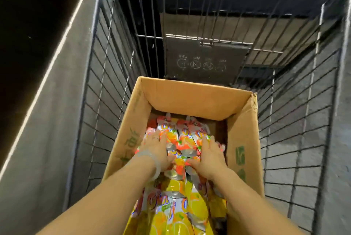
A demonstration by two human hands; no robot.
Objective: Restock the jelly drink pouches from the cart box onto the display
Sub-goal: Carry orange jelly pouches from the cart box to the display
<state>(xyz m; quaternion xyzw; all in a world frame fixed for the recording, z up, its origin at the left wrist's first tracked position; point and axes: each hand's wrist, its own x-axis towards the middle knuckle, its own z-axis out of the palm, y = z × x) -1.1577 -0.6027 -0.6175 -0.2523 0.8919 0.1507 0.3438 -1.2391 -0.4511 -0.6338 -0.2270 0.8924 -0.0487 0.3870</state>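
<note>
Pouch print (pixel 182 140) motion-blurred, box (pixel 241 139) near end cut off by bottom edge.

Both arms extended; left grip (pixel 158 148), right grip (pixel 209 155) flat, fingers spread.

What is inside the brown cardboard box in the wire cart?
The brown cardboard box holds colourful jelly drink pouches; left hand and right hand rest on them. Lower layers are covered.
</note>
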